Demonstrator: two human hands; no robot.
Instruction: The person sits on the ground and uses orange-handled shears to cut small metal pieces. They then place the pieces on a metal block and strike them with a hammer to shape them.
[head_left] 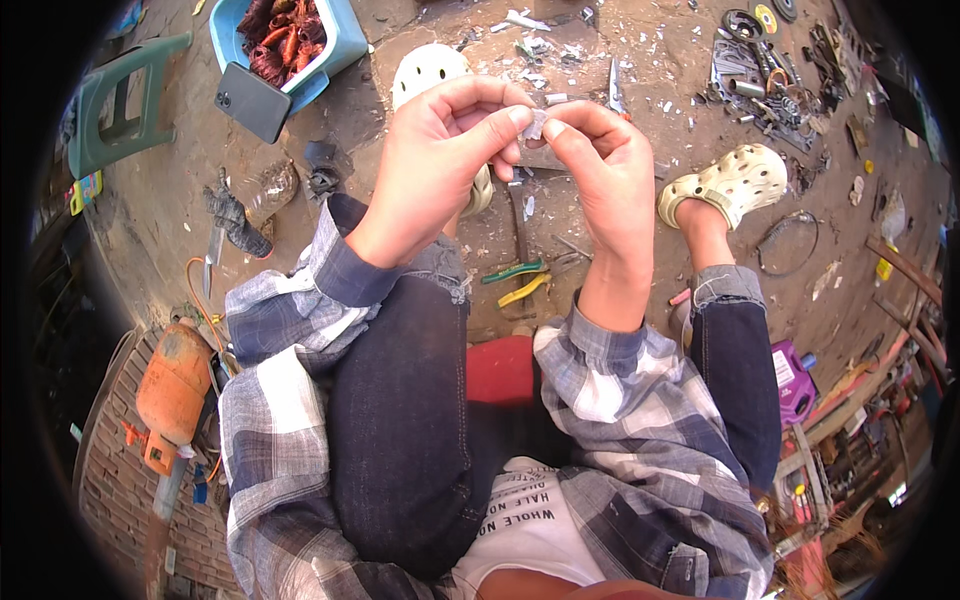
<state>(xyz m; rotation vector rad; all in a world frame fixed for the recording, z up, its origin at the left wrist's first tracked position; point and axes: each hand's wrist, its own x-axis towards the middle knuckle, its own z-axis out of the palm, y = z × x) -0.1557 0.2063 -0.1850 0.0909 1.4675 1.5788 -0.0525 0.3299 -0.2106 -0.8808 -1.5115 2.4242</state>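
Both my hands meet in front of me over the littered ground. Between the fingertips is a small, pale grey, flat scrap (536, 126), too small to tell its exact kind. My left hand (445, 150) pinches its left side with thumb and forefinger, the other fingers curled. My right hand (600, 165) pinches its right side the same way. On the ground below them lie pliers (518, 280) with one green and one yellow handle. Beyond my right hand is a pointed metal tool (615, 88), partly hidden by the hand.
A blue tub (345, 38) of reddish coiled wire stands far left, a black phone (252, 102) on its rim. A green plastic stool (110, 110), an orange gas cylinder (172, 385) and a purple jug (793, 380) stand around. Metal parts (760, 90) lie far right.
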